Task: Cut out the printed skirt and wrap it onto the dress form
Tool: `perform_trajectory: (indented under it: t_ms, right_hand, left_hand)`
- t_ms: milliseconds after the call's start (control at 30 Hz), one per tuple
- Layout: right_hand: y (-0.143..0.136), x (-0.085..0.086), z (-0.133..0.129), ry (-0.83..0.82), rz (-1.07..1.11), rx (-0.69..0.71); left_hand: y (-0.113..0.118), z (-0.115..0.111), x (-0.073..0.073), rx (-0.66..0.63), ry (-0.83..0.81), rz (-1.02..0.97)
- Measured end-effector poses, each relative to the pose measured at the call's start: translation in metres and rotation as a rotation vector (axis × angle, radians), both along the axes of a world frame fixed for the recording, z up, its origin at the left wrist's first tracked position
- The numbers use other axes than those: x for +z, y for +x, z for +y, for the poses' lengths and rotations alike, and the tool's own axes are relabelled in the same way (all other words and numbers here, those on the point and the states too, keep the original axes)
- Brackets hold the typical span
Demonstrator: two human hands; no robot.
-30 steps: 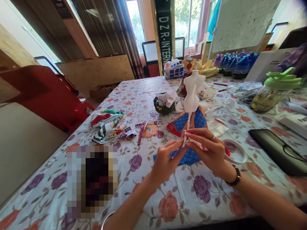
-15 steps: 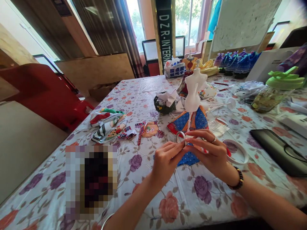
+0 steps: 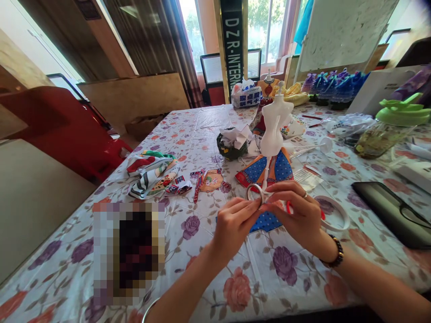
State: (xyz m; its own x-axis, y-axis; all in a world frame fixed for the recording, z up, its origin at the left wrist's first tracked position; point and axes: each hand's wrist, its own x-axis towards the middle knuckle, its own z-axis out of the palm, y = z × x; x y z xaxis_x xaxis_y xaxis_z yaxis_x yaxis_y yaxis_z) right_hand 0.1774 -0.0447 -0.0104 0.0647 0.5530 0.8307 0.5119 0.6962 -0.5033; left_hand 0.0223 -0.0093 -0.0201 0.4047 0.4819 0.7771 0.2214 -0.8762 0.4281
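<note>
My left hand point(image 3: 234, 222) pinches a small white roll of tape point(image 3: 249, 192), held up on edge above the table. Close against the roll's right side, my right hand point(image 3: 298, 211) has its thumb and fingers pressed together; a pale bit of tape shows at their tips. Blue dotted fabric point(image 3: 267, 222) lies beneath both hands, and red scissor handles point(image 3: 289, 207) show partly behind my right hand. Just beyond stands a white mannequin form point(image 3: 272, 128) on a thin stem, near a blue and orange patterned fabric piece point(image 3: 281, 168).
A larger tape roll point(image 3: 343, 220) and a dark phone-like slab point(image 3: 387, 215) with glasses lie at right. Left are patterned scraps point(image 3: 210, 181) and crumpled fabric point(image 3: 155, 175). A dark basket of paper point(image 3: 232, 146) and a green-lidded jar point(image 3: 380, 132) stand farther back.
My right fingertips have shifted slightly right, from overlapping the tape roll to just beside it. The roll's opening shows more fully. My left hand has hardly moved.
</note>
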Motion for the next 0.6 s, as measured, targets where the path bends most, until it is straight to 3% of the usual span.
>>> perform_trajectory:
  t_ms: [600]
  right_hand:
    - [0.0041, -0.0033, 0.0062, -0.105, -0.024, -0.06]
  left_hand:
    - [-0.0033, 0.0046, -0.0032, 0.049, -0.057, 0.132]
